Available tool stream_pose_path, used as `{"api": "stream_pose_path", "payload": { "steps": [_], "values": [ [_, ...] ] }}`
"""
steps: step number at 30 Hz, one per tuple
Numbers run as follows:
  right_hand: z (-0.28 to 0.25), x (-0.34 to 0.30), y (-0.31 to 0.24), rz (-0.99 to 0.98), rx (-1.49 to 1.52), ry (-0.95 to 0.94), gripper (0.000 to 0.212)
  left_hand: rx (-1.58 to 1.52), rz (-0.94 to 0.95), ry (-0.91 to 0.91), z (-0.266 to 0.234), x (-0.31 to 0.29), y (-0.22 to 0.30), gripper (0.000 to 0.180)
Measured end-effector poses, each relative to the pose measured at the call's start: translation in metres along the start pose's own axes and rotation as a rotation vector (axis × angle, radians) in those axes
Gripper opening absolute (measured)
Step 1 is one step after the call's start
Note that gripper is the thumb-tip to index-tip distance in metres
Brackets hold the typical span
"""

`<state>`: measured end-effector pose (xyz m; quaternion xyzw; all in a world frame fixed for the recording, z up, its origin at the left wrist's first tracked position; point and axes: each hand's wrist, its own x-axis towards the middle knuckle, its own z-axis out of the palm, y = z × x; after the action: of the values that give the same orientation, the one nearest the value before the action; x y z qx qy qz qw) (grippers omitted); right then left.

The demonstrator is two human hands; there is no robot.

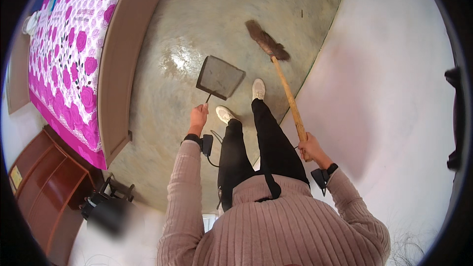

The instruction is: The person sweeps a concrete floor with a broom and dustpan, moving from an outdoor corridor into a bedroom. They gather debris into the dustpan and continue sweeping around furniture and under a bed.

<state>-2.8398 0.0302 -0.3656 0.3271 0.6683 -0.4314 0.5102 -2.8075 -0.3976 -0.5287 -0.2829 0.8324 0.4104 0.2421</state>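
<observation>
My left hand (199, 116) is closed around the thin handle of a grey dustpan (220, 77). The pan is in front of my feet, its open side turned to the right; a few dark specks show on it. In my right hand (313, 149) is the wooden handle of a broom (287, 88), gripped near its upper end. The handle slants forward and left, down to the brown bristle head, which is on the floor beyond my right shoe, to the right of the dustpan and apart from it.
A bed (74, 54) with a pink and white floral cover and a wooden side frame (123, 59) stands at left. A white wall (384, 103) runs along the right. A small dark bit (302, 13) lies on the floor (217, 5) ahead. Reddish wooden furniture (47, 187) stands lower left.
</observation>
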Motion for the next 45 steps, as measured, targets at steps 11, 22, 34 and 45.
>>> {"api": "stream_pose_path", "payload": {
  "steps": [11,22,34,45],
  "values": [
    [0.022,0.016,-0.016,0.038,0.050,-0.112,0.015,-0.028,0.000,0.067,-0.040,-0.049,-0.041,0.041],
    [0.002,0.025,-0.073,0.174,0.028,-0.154,0.017,-0.073,-0.100,-0.017,-0.055,-0.017,-0.054,0.041],
    [0.064,0.011,-0.021,0.021,-0.032,-0.130,0.009,-0.071,0.015,0.051,-0.053,-0.053,-0.083,0.038],
    [-0.003,0.025,-0.071,-0.263,0.015,0.033,0.060,0.036,-0.034,0.070,-0.044,-0.061,-0.065,0.040]
  ]
}}
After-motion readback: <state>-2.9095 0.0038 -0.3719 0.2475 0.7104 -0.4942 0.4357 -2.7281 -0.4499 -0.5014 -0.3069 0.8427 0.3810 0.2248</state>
